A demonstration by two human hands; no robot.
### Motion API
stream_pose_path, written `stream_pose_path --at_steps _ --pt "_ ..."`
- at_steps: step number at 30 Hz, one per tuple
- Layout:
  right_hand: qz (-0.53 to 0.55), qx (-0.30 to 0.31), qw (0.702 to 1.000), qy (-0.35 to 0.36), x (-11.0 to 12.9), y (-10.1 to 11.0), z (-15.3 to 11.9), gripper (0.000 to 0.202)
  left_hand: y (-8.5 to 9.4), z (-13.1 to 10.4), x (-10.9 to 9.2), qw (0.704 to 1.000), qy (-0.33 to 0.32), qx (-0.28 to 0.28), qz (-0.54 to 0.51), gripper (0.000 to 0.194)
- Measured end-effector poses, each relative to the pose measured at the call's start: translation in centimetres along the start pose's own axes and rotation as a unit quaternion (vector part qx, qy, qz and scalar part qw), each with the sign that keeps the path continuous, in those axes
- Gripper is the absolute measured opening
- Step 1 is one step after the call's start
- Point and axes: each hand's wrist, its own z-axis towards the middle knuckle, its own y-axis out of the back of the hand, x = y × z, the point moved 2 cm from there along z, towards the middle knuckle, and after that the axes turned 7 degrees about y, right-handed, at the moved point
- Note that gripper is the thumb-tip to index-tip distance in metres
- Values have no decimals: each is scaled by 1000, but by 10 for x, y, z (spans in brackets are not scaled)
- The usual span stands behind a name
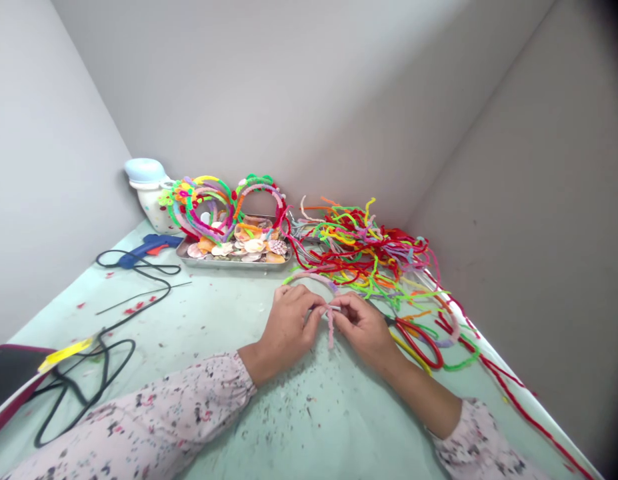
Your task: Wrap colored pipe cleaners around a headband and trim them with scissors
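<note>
A short pink pipe cleaner (331, 330) hangs down between my two hands near the middle of the table. My left hand (293, 317) pinches it from the left with thumb and forefinger. From the right, the fingertips of my right hand (361, 323) close on the same piece. Just beyond my hands curves a pipe-cleaner-wrapped band (313, 275) in pink, lilac and green; whether my fingers touch it is hidden. Red-handled scissors (421, 343) lie beside my right hand, their blades partly covered by it.
A metal tray (233, 265) of seashells (253, 245) stands at the back, with colourful wrapped headbands (203, 207) on it. A tangled heap of pipe cleaners (369, 240) lies back right. Left are a blue glue gun (143, 250), black cord (106, 360) and a white container (151, 200).
</note>
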Motion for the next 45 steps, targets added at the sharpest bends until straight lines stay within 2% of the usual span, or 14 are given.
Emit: stream_pose_path --at_steps 8,21,29,45 --pt "-12 -17 999 31 2 2 0 11 0 0 0 1000 0 2 -8 13" --pt "-10 -23 1000 0 7 4 0 16 0 -1 0 1000 2 1 -6 7" --pt "-1 -16 1000 18 -1 1 1 15 1 0 -1 1000 10 -3 -12 11" --pt "-11 -8 999 34 3 0 -1 11 -2 0 2 1000 5 -8 5 11"
